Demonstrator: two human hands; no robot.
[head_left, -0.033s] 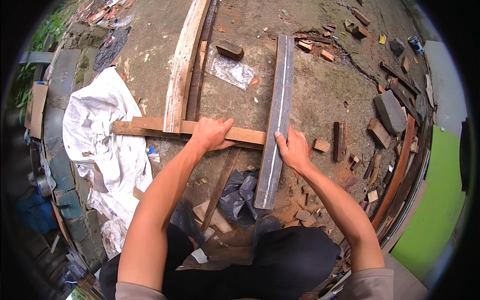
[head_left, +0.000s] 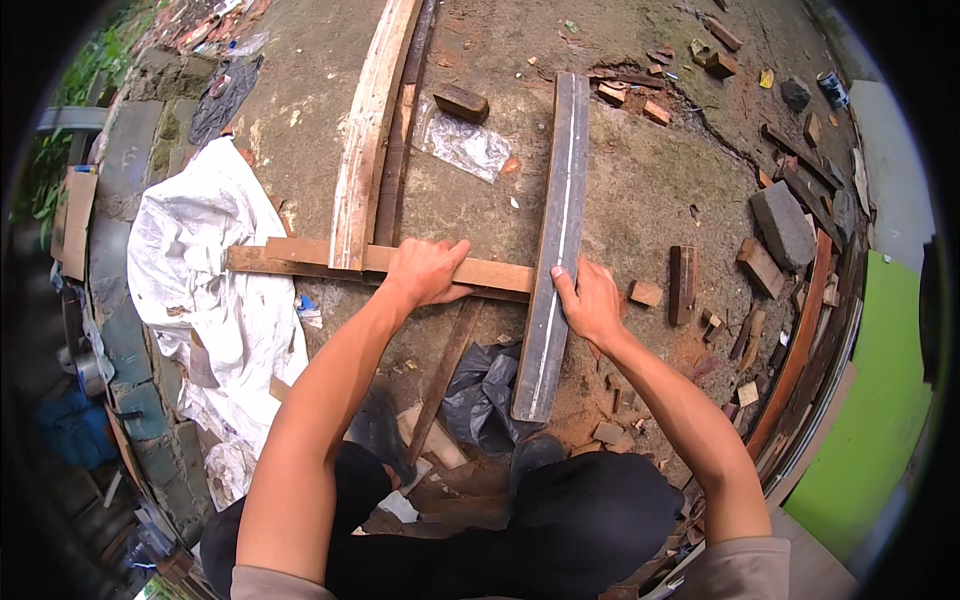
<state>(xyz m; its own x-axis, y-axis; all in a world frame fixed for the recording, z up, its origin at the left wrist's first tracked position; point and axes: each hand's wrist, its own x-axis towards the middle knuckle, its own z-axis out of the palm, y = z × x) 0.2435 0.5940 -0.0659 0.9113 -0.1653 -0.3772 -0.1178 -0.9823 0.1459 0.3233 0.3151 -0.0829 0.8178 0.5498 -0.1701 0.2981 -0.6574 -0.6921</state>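
My left hand (head_left: 428, 272) is closed over a brown wooden batten (head_left: 500, 271), its fingers curled down past the far edge. A grey plank with a white line along it (head_left: 552, 220) lies across the batten's right end. Gripping that plank's right edge is my right hand (head_left: 592, 303), thumb on the top face and fingers out of sight beneath. Farther left, a long pale plank (head_left: 372, 130) rests its near end on the batten, with a darker timber (head_left: 396, 160) alongside. Under the batten, a thin wooden strip (head_left: 445, 375) slants toward my feet.
White sheeting (head_left: 215, 280) lies under the batten's left end. A black plastic bag (head_left: 482, 390) sits beside the grey plank's near end. Wood offcuts (head_left: 682, 285) and a grey block (head_left: 782, 226) are scattered at right, near a green panel (head_left: 850, 410). A block wall (head_left: 125, 250) borders the left.
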